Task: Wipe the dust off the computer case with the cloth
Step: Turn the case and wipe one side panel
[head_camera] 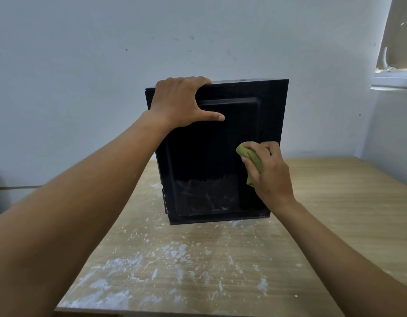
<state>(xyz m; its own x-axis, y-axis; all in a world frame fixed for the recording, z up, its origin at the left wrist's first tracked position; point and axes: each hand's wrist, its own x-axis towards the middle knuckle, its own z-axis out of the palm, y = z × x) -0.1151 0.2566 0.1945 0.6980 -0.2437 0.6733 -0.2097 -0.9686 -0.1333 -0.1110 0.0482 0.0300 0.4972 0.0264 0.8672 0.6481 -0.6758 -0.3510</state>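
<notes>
Head view: a black computer case (pixel 217 152) stands upright on a paint-flecked wooden table (pixel 335 202); the left hand (pixel 181 101) grips its top edge, while the right hand (pixel 270 172) clamps a bunched green cloth (pixel 250 156) against the side panel. Pale dust streaks (pixel 204 197) remain low on the panel, so overlapping downward strokes under firm bracing would probably serve best.

There is only one view, taken from the person's head, looking forward and down along both outstretched arms. It sits close in, with the black computer case (pixel 211 152) filling the middle of the frame, its broad side panel turned toward the lens. The wooden table (pixel 335 213) stretches from the bottom edge up to a pale wall (pixel 83 65) straight ahead. The wide lens bends the edges; a window ledge (pixel 394 81) shows far right.
</notes>
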